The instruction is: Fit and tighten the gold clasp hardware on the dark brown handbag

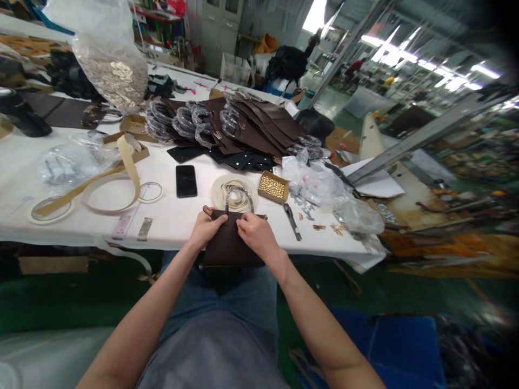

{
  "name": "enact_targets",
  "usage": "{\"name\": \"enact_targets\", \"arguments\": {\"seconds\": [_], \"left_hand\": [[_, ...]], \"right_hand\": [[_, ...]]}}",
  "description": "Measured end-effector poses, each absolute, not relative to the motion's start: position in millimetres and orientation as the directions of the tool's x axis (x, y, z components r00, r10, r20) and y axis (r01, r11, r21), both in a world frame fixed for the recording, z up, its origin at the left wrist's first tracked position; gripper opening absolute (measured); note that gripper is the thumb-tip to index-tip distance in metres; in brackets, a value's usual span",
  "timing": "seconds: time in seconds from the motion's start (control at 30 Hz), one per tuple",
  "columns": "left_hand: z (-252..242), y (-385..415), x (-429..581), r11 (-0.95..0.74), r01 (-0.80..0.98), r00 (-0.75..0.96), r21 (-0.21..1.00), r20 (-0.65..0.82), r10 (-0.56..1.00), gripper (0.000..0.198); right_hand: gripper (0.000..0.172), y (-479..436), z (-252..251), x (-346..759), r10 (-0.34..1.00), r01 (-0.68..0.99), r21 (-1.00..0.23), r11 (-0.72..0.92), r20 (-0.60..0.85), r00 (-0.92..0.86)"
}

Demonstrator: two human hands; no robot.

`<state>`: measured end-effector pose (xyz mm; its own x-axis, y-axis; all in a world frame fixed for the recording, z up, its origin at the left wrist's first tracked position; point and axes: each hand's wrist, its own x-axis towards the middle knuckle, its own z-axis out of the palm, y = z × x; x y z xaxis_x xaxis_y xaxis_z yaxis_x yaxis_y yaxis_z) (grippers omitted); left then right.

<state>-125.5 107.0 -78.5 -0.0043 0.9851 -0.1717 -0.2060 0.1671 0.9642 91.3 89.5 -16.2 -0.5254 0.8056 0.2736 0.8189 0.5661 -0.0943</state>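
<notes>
A dark brown handbag hangs over the table's front edge, above my lap. Its arched handle, wrapped in clear film, stands up from the top edge. My left hand grips the bag's upper left part, thumb on the front near the handle's base. On the right, my right hand has its fingers curled and pinched at the top edge by the other handle base. Small metal fittings show at both upper corners. Right behind the handle lies a roll of cream tape. Whatever sits under my right fingertips is hidden.
A box of gold studs and a black-handled tool lie to the right. Left are a phone and tape rolls. Brown bag pieces with wrapped handles are piled behind. Plastic bags lie at right.
</notes>
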Motion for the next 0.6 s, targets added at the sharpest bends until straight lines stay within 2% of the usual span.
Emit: {"name": "enact_targets", "arguments": {"seconds": [0.1, 0.2, 0.4, 0.5, 0.6], "left_hand": [[-78, 107, -125, 0.169, -0.218, -0.003, 0.961, -0.174, 0.985, 0.037], [-76, 104, -124, 0.187, -0.245, -0.009, 0.951, -0.195, 0.981, 0.037], [-59, 92, -119, 0.279, -0.329, 0.022, 0.902, -0.288, 0.957, 0.039], [-49, 85, -114, 0.290, -0.310, 0.028, 0.905, -0.296, 0.955, 0.037], [-43, 80, -110, 0.281, -0.303, 0.022, 0.911, -0.288, 0.957, 0.035]], "right_hand": [[0.016, 92, -12, 96, 0.769, 0.780, -0.075, 0.622, 0.248, -0.589], [0.016, 94, -13, 104, 0.720, 0.717, -0.125, 0.686, 0.255, -0.645], [0.034, 94, -26, 126, 0.711, 0.577, -0.416, 0.703, 0.383, -0.590], [0.031, 94, -30, 138, 0.726, 0.511, -0.522, 0.683, 0.404, -0.557], [0.026, 93, -33, 146, 0.729, 0.464, -0.576, 0.673, 0.410, -0.548]]}}
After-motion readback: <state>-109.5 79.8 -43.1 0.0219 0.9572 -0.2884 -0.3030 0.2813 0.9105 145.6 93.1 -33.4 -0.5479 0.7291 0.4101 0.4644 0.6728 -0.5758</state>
